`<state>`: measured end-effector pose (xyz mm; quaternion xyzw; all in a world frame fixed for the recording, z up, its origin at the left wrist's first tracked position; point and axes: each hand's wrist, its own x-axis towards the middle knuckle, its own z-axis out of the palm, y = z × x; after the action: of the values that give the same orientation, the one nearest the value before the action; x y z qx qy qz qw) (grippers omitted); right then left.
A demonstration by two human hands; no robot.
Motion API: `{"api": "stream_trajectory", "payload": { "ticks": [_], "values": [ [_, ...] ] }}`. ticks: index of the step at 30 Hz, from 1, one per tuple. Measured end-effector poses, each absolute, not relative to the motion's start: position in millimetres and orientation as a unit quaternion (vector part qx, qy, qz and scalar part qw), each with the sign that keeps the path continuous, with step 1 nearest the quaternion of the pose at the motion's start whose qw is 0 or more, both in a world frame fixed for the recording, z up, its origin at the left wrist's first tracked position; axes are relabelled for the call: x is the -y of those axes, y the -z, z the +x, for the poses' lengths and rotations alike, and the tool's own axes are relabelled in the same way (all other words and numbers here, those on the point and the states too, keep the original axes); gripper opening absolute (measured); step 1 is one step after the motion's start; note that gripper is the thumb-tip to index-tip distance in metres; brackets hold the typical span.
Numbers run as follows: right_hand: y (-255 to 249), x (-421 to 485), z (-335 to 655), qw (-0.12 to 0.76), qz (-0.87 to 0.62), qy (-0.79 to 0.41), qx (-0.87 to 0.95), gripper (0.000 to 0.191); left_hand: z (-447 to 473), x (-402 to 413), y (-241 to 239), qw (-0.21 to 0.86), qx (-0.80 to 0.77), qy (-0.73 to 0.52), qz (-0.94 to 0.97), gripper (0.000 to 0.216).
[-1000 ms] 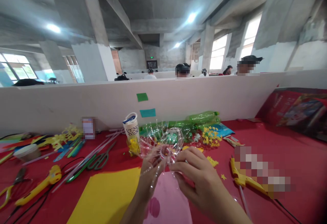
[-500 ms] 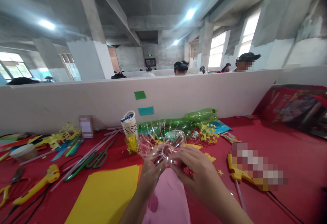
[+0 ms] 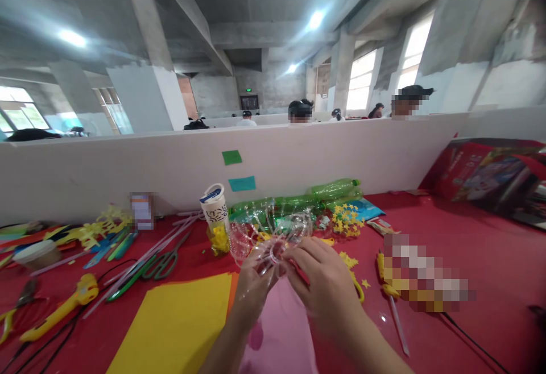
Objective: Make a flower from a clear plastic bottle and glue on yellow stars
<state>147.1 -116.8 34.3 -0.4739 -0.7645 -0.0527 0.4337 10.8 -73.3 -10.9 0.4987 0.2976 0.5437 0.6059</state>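
A clear plastic bottle (image 3: 277, 250) cut into curling strips is held up over the table, its round neck facing me. My left hand (image 3: 255, 274) is closed around its left side. My right hand (image 3: 318, 266) pinches the neck's rim from the right, with the fingertips bent together. The strips fan out beyond my hands towards several green plastic bottles (image 3: 294, 204). Under my wrists lies a pink sheet (image 3: 284, 328), beside a stack of yellow paper (image 3: 170, 323).
To the left lie scissors (image 3: 164, 263), a yellow glue gun (image 3: 63, 308) and pliers (image 3: 19, 308). A white cup (image 3: 214, 209) stands behind my hands. On the right are yellow stars (image 3: 346, 220) and another glue gun (image 3: 388, 283) with a cord. A white partition (image 3: 298, 152) closes the back.
My right hand has turned slightly and shifted left on the bottle neck, uncovering a yellow handle to its right. The left hand keeps its hold. The whole view has shifted a little.
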Motion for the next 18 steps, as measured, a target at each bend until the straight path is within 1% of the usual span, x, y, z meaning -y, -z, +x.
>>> {"api": "stream_trajectory", "payload": {
  "ticks": [2,10,16,18],
  "values": [
    [-31.8,115.7,145.9,0.427,-0.481,0.074,0.762,0.014,11.7,74.0,10.5,0.604,-0.293,-0.543,0.505,0.040],
    [-22.8,111.0,139.5,0.447,-0.476,0.142,0.744,0.017,11.6,73.3,10.3,0.583,-0.294,-0.532,0.539,0.040],
    [-28.4,117.0,141.6,0.455,-0.474,0.122,0.744,0.012,8.7,73.1,7.3,0.598,-0.305,-0.527,0.521,0.046],
    [-29.6,119.3,142.7,0.456,-0.476,0.105,0.745,0.019,8.6,73.4,4.8,0.603,-0.303,-0.530,0.514,0.049]
  ]
}}
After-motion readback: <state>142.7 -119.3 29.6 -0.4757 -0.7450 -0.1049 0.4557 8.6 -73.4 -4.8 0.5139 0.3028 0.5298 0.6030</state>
